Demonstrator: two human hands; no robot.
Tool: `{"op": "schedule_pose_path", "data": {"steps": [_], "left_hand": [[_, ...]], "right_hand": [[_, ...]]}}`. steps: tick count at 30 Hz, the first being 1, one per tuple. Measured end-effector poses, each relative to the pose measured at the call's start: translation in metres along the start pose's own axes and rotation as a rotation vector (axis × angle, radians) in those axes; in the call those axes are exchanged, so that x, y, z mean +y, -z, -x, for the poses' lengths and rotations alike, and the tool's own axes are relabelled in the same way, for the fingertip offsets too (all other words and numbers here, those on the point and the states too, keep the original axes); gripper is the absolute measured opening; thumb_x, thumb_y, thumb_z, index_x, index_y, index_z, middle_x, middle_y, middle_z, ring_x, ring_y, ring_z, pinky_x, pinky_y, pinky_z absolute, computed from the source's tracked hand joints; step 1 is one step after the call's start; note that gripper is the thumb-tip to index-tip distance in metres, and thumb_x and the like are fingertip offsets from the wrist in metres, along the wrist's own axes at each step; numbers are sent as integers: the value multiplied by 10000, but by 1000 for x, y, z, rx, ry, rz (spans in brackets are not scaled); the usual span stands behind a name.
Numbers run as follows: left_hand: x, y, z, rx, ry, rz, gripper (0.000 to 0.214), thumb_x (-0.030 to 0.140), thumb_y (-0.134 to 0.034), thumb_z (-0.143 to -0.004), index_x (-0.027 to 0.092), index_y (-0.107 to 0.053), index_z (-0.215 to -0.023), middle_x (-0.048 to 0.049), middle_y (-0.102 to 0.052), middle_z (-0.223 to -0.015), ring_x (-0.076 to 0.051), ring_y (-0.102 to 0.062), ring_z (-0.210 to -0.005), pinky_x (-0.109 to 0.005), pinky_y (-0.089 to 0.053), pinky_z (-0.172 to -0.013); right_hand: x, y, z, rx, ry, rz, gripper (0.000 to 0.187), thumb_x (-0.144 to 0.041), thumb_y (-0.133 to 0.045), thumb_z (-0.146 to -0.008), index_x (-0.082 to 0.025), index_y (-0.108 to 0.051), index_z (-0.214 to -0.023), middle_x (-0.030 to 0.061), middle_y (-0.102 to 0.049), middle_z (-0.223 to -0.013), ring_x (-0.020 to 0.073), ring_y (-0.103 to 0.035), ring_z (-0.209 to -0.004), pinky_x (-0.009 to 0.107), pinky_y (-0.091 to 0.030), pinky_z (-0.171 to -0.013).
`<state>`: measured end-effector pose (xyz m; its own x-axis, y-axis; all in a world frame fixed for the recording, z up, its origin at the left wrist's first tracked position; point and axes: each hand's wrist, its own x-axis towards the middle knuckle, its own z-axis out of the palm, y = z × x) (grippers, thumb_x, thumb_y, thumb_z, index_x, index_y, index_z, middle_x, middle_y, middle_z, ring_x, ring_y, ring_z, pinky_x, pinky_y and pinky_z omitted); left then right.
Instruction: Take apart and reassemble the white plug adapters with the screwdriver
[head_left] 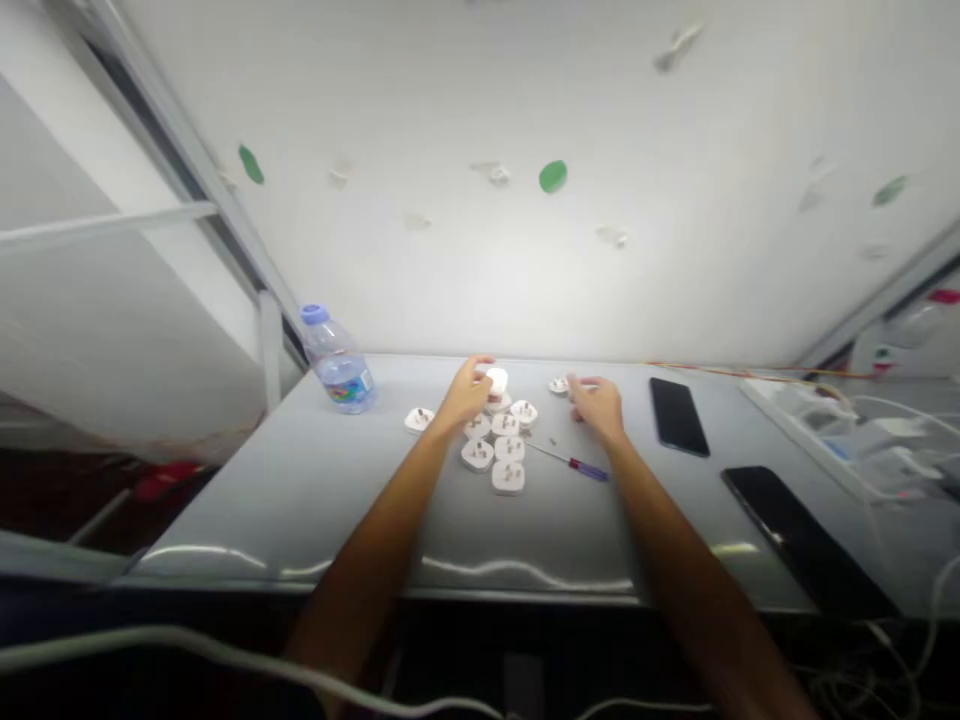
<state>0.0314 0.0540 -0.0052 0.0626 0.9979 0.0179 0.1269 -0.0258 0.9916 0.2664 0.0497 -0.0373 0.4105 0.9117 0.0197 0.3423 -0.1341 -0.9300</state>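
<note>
My left hand [466, 392] is closed on a white plug [496, 380], gripping it at the back of a cluster of similar plugs. My right hand [600, 405] has curled fingers, their tips at the edge of a flat white plug piece [558, 385] with metal pins showing; blur softens the contact. Between and in front of the hands, several white three-pin plugs [510, 476] lie close together, pins up. A single white plug [418, 419] sits left of my left wrist. A screwdriver [570, 463] with a red and purple handle rests near small metal bits [553, 441].
A water bottle [341, 365] with a blue cap stands at the left back. To the right lie a dark phone [678, 415] and a larger black device [802, 535]. Beyond them is a white power strip [810, 430] with cables. A white wall [450, 290] rises behind the grey table [300, 510].
</note>
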Motion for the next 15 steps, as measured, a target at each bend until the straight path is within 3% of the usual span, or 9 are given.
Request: {"op": "schedule_pose_path", "data": {"steps": [5, 10, 15], "left_hand": [[8, -5, 8, -68, 67, 171, 238, 139, -622, -788, 153, -660, -1023, -24, -637, -828, -118, -641, -735, -335, -593, -765], [10, 1, 10, -118, 66, 215, 312, 279, -779, -728, 148, -655, -982, -62, -696, -883, -149, -671, -777, -336, -595, -733], [7, -5, 10, -89, -31, 150, 352, 327, -795, -723, 123, -662, -977, -95, -719, -934, -155, -661, -753, -308, -586, -645]], "right_hand": [[-4, -18, 2, -79, -102, -150, 381, -314, -742, -690, -136, -632, -1009, 28, -685, -595, 153, -597, -421, 269, -494, -441], [-12, -23, 17, -177, -131, -283, 232, -224, -742, -660, -149, -649, -858, 52, -706, -609, 190, -682, -542, 304, -585, -543], [-20, -21, 32, -285, -62, -411, 212, -220, -780, -640, -146, -690, -817, 71, -741, -689, 218, -717, -640, 360, -617, -666]]}}
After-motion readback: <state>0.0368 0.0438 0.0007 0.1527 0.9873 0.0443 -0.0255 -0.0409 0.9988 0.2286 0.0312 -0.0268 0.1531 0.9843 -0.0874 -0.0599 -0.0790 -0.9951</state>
